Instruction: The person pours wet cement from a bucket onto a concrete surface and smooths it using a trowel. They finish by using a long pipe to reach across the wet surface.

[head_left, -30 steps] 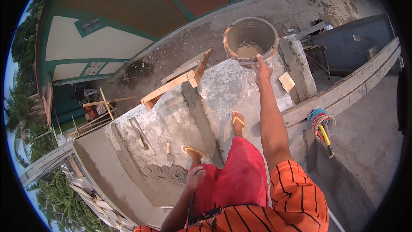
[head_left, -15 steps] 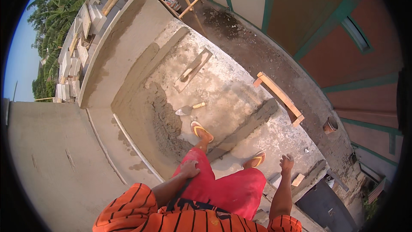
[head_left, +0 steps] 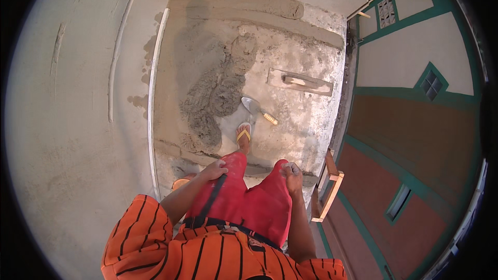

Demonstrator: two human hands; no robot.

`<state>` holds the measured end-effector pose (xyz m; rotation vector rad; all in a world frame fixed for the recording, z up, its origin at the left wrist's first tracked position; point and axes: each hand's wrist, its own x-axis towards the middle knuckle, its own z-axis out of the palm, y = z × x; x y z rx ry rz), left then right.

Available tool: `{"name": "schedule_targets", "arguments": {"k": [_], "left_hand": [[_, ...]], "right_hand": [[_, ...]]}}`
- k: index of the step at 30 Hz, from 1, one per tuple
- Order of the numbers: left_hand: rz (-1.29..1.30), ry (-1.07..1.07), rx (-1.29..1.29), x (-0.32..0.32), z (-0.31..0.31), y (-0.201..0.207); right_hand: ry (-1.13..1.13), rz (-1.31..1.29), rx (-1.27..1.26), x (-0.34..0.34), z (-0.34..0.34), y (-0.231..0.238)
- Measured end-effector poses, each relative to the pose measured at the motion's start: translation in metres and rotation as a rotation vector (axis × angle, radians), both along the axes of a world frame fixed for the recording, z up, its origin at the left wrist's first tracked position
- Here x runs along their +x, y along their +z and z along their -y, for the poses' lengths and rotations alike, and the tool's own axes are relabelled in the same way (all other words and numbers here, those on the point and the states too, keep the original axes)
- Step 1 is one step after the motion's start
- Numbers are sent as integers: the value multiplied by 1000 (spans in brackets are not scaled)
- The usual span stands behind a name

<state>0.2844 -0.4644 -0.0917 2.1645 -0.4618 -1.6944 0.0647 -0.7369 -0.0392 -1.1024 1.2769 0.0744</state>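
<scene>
My left hand [head_left: 213, 170] is closed on the cloth of my red trousers [head_left: 220, 205] at the left thigh. At the right knee my right hand [head_left: 292, 170], grey with dust, has its fingers curled and pinches the trouser cloth. Ahead of my sandalled foot [head_left: 243, 136], a trowel [head_left: 252, 106] with a pale handle lies on the rough slab. Left of it is a heap of wet mortar [head_left: 212, 93]. A long plastering float [head_left: 300, 82] with a raised grip rests farther off to the right. Neither hand touches these tools.
Smoothed bands of mortar [head_left: 275, 5] run along the far side of the slab. A pale straight strip [head_left: 153, 98] borders the left, beside a plastered wall [head_left: 78, 83]. To the right the slab edge drops off, with a wooden frame [head_left: 328, 192] there and a painted building [head_left: 410, 114] beyond.
My view has swung round, bringing the slab square ahead. The right hand has come in from the side onto the trousers at the knee; the left stays at the thigh.
</scene>
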Motion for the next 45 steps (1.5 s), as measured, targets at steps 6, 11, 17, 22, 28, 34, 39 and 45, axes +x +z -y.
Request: {"name": "schedule_targets", "arguments": {"k": [6, 11, 17, 22, 28, 34, 39, 45], "left_hand": [[26, 490, -74, -19, 16, -5], [86, 923, -187, 1, 90, -27], [115, 819, -249, 27, 146, -115], [196, 393, -343, 28, 139, -162], [348, 219, -303, 48, 116, -150], [523, 176, -13, 88, 112, -182], [559, 164, -125, 98, 120, -185], [444, 227, -118, 97, 131, -180]], "right_hand": [[406, -256, -244, 28, 121, -46], [602, -161, -85, 127, 195, -162], [1571, 50, -314, 202, 206, -389], [1653, 126, 79, 202, 162, -513], [2026, 133, -187, 218, 111, -548], [1963, 392, 12, 255, 116, -530], [1847, 568, -387, 328, 165, -464], [1698, 292, -1314, 455, 286, -458]]}}
